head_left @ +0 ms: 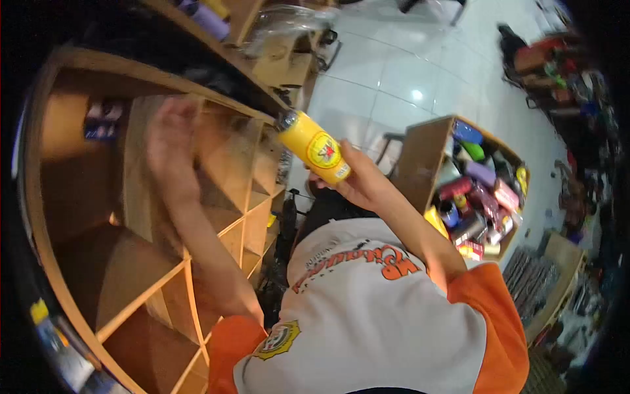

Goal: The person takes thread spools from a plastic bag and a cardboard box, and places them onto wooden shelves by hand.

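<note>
My right hand [348, 176] is wrapped around the lower part of a yellow bottle [308, 141]. The bottle has a dark top and a round yellow and red emblem, and it tilts toward the upper left beside the shelf's edge. My left hand [176, 128] is smeared by motion in front of a compartment of the wooden shelf [141, 299], and whether its fingers hold anything is not visible. A small dark picture or box [103, 120] shows inside the shelf, left of that hand.
At the right stands a cardboard box [420, 154] filled with colourful bottles and packets. Clear plastic wrap [282, 26] lies on brown boxes at the top. White floor tiles [394, 72] stretch behind, and cluttered goods [564, 85] line the far right.
</note>
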The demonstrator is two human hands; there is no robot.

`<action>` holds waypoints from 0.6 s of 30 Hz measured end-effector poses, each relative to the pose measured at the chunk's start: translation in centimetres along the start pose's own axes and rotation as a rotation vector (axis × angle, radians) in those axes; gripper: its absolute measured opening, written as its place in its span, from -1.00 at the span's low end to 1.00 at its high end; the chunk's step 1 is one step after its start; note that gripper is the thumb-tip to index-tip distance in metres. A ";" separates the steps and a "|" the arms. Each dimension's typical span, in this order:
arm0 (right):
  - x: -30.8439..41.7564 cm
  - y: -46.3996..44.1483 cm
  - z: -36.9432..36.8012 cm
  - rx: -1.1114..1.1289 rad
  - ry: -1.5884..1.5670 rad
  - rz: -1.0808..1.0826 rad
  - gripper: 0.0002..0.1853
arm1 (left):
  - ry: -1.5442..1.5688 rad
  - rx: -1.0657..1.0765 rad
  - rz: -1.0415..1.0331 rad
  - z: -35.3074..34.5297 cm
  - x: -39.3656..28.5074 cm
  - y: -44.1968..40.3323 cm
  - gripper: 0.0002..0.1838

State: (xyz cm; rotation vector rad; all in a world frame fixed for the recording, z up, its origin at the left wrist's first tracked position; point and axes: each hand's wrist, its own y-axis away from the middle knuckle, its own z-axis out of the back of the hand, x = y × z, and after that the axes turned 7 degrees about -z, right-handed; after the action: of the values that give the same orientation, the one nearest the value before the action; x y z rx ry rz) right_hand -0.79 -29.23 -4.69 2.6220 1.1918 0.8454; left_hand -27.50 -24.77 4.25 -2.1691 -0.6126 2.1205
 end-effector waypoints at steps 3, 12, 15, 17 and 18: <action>-0.9 1.7 -0.8 -0.119 0.058 0.160 -0.39 | 0.158 0.303 0.286 -10.3 3.1 8.3 -0.48; 1.8 19.1 10.1 -1.053 1.586 -0.098 -0.72 | 0.523 0.420 0.712 -13.2 5.2 11.8 -0.54; -0.2 22.5 12.5 -1.199 1.662 -0.183 -0.54 | 0.532 0.425 0.766 -13.6 5.4 12.2 -0.55; -1.1 23.0 13.9 -1.209 1.796 -0.094 -0.40 | 0.539 0.411 0.796 -13.9 6.0 12.7 -0.56; -1.0 23.1 14.1 -1.206 1.865 -0.048 -0.33 | 0.571 0.402 0.823 -14.1 6.0 12.9 -0.55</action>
State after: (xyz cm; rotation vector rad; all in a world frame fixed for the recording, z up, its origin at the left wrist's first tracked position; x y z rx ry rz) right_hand 21.41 -44.20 -8.90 0.3816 0.3094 2.7721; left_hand -10.75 -31.42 -4.57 -2.8124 0.7916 1.4524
